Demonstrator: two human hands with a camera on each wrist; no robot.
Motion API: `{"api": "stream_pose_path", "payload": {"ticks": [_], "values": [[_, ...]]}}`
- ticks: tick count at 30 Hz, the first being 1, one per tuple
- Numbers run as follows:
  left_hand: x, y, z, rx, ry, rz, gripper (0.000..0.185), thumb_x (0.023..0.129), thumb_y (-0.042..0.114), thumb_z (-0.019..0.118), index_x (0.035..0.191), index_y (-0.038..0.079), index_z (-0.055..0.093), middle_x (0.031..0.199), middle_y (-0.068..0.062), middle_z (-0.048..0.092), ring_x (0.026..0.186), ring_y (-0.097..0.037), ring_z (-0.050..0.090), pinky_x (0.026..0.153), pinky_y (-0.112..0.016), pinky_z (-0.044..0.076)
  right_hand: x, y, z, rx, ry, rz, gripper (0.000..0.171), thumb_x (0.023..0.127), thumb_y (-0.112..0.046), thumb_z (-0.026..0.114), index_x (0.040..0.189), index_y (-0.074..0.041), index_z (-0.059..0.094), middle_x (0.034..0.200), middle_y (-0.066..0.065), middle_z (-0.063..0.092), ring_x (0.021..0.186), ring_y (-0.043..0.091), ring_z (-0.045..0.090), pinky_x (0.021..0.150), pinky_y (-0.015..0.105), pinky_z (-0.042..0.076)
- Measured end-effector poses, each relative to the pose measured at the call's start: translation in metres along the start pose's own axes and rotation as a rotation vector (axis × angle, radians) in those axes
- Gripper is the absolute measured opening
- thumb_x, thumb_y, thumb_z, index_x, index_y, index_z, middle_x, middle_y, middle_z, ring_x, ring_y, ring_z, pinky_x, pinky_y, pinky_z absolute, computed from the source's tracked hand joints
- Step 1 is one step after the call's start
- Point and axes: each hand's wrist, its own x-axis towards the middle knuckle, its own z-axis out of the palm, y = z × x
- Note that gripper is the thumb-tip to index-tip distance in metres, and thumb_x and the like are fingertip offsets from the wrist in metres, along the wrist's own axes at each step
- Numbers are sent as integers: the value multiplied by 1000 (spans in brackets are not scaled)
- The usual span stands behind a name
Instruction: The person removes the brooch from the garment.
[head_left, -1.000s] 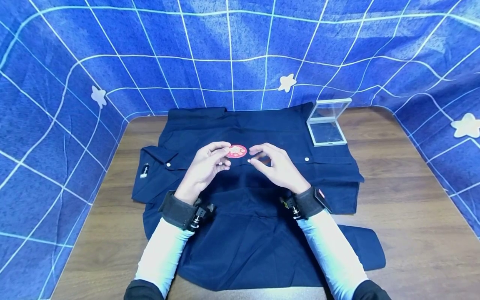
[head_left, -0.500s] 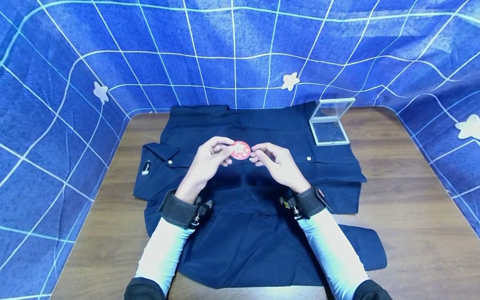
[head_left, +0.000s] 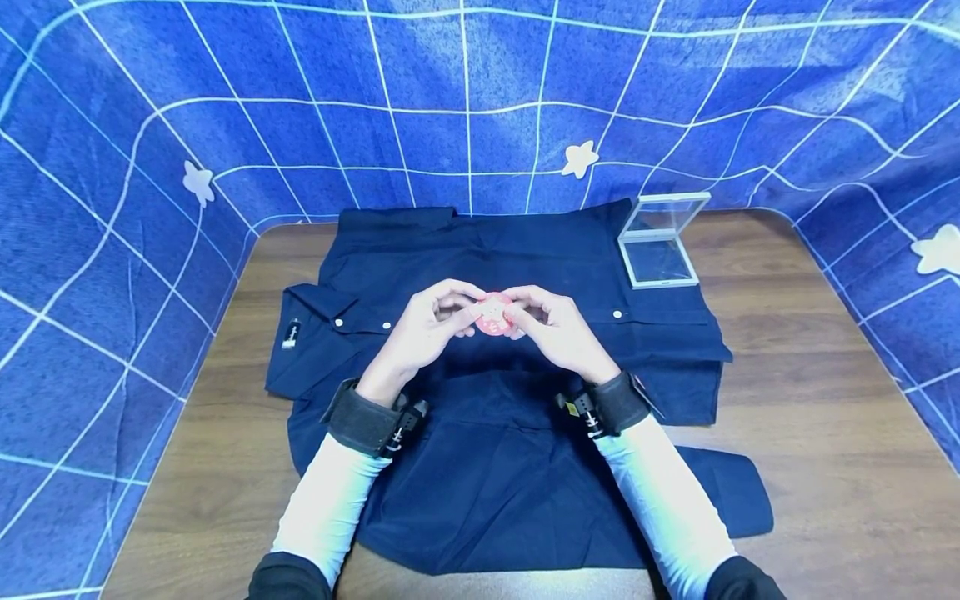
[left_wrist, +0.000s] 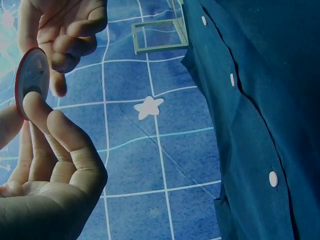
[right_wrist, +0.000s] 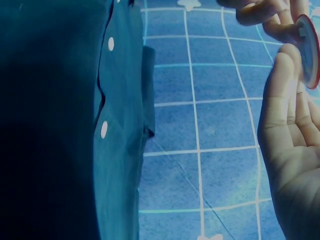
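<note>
Blue grid-patterned cloth backs the wooden table [head_left: 825, 400], where a dark navy shirt [head_left: 517, 483] lies spread flat. Above its chest, the left hand [head_left: 420, 333] and right hand [head_left: 558, 329] both pinch a round red badge [head_left: 495, 314] by its edges. By the look of it, the badge is not yet fixed to the shirt, and the clear case [head_left: 660, 250] sits open near the collar.

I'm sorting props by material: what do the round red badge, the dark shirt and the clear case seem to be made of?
Badge: probably metal or plastic; rigid thin disc, red rim, pale printed face. Shirt: matte navy woven cloth, creased, with white buttons. Case: clear hard plastic, likely; see-through lid standing open, pale frame. Both hands, left hand and right hand, pinch the badge.
</note>
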Motion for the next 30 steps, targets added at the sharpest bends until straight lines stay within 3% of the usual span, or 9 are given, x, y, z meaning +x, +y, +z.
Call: {"api": "stream_pose_path", "payload": {"ticks": [8,15,19,25,30], "values": [[1,-1,4,-5,-19,4,23,94,3,61,116,-4,61,99,-21,69,72,-10,66,70,-25,57,-1,-3,0,30,8,34,23,96,-14,62,115,-3,66,93,15,71,68,14,65,65,23,53],[1,-3,4,2,-29,-19,23,95,3,60,117,-4,60,100,-22,68,72,-11,66,75,-38,58,-1,-2,0,12,7,33,22,96,-14,62,114,-3,67,92,14,72,69,24,67,66,36,55],[1,-4,4,5,-28,-24,23,96,3,59,117,-4,60,99,-21,68,71,-11,66,74,-37,58,0,0,0,2,2,26,21,97,-15,61,114,-3,67,91,14,72,71,30,67,67,43,55],[1,-3,4,8,-42,-31,23,96,3,59,118,-4,60,101,-22,69,71,-13,67,74,-36,58,-1,1,-2,33,-10,66,23,97,-16,62,116,-5,66,94,13,71,70,17,66,70,42,56],[0,-3,-1,57,-68,-63,28,99,11,57,125,0,57,105,-24,69,76,-21,69,77,-37,57,-2,2,-9,86,-22,104,25,97,-14,61,118,-2,64,97,15,70,73,21,66,74,40,57]]}}
